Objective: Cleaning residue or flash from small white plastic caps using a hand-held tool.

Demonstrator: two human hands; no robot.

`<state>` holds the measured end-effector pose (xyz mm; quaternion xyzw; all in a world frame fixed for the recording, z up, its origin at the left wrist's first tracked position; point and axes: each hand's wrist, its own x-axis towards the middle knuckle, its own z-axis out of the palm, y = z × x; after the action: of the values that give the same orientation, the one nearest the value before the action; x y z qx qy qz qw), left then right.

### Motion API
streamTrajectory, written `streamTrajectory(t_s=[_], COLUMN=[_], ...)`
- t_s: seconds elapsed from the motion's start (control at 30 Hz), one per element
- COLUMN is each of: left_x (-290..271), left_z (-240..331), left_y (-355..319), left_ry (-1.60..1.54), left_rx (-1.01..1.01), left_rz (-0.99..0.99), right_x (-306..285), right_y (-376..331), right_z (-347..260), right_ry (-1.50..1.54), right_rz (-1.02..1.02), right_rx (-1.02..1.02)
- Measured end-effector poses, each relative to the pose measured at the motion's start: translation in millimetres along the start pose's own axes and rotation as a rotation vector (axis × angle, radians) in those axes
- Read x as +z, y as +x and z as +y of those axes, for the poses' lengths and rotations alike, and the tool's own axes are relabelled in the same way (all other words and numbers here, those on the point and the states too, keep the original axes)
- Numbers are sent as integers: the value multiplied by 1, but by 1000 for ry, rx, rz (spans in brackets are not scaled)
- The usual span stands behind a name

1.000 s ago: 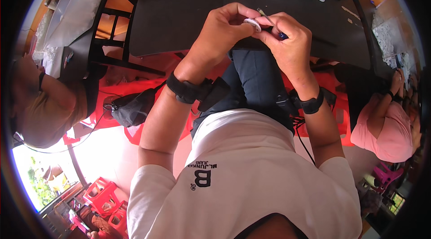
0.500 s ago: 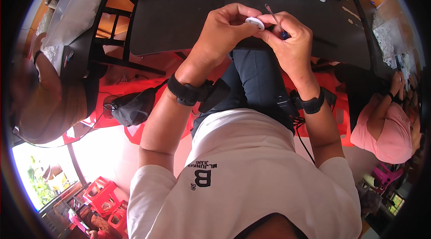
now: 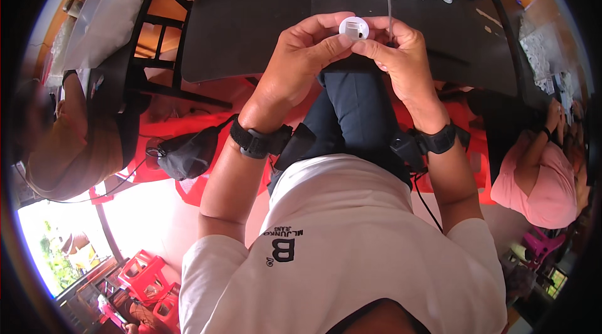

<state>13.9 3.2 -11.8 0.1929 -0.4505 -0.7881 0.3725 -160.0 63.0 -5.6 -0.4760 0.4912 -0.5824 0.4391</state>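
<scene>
While left hand (image 3: 304, 45) and right hand (image 3: 404, 52) pinch your disc (image 3: 353, 26) by the bench edge (image 3: 226, 65), the right-held tool (image 3: 390, 15) could dislodge it.

Black lettering (image 3: 283, 250) stands on the white shirt (image 3: 376, 252).

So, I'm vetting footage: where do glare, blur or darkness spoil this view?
Head view: glare washes out the floor at lower left; the left co-worker looks dim and soft; corners fall to black; the held white disc reads fairly clear.
</scene>
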Motion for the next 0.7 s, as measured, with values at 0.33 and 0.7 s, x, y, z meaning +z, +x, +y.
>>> streamTrajectory(t_s=[0.33, 0.7], left_x=[-29, -35], left_z=[-6, -9], left_y=[16, 17], left_ry=[218, 210], left_rx=[147, 117], left_rz=[49, 61], right_x=[2, -5], right_y=[2, -7], right_z=[-9, -12], right_ry=[-378, -830], right_rz=[15, -85], right_rx=[-105, -325])
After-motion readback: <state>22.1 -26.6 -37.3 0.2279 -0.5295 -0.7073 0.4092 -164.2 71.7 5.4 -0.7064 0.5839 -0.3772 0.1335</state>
